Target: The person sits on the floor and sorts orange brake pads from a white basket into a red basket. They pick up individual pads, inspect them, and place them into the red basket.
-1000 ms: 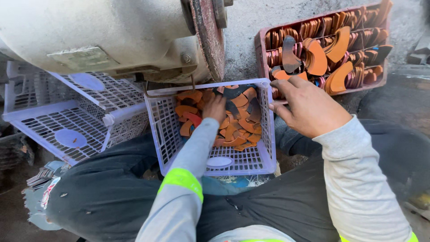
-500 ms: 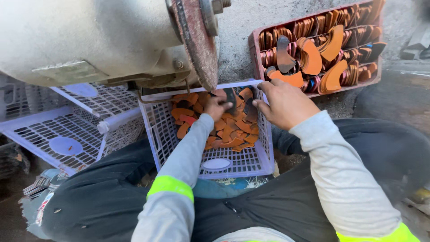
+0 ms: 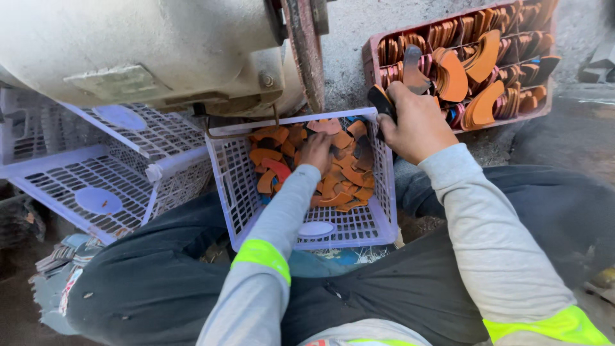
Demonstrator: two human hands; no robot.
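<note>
Fingers of your left hand [image 3: 317, 152] dig, curled, into orange curved leather pieces [image 3: 333, 186] in the white plastic basket [image 3: 237, 192]; your right hand [image 3: 416, 125] beside it grips a dark piece [image 3: 383, 102].

Two bare hands, ungloved: left hand [image 3: 317, 151] and right hand [image 3: 416, 125], with no rings or watch visible. Long light-grey knit sleeves [image 3: 496, 247] on both arms, snug at the wrists, slightly creased along the forearms. Around each upper sleeve, a broad fluorescent yellow-green band [image 3: 261, 254], bright against the grey; a second such band at the right shoulder edge. Dark, near-black work trousers [image 3: 160, 282] over both legs, cloth loose and folded, dusted with pale specks and small scraps of debris on the left thigh.
</note>
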